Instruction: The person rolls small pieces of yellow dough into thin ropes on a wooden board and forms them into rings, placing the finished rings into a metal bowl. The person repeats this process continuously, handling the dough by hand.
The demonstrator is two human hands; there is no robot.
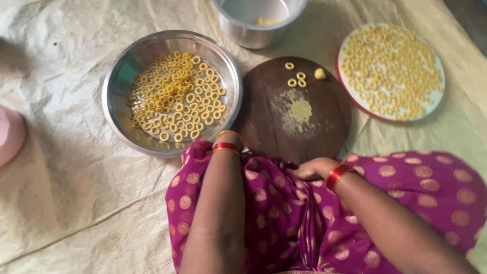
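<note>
— Far left first: what lies there?
— At the left edge, a pink rounded thing [9,136], cut off by the frame. Next, a steel bowl [119,83] full of small yellow dough rings [175,96], probably kept beside the knee for easy dropping.
— And the hands?
— The left hand [228,147] is tucked behind the purple dotted cloth [284,213]; I cannot tell whether its fingers are curled or spread. The right hand [314,167] rests loosely closed on that cloth, gripping nothing visible.
— The board?
— A round dark wooden board [324,122] sits just beyond the lap, with three rings, a dough lump [320,74] and flour dust. Farther off stands a steel pot [253,30]; right, a red-rimmed plate [345,86] of rings.
— The surface?
— Creased pale sheeting [66,193] covering the floor.
</note>
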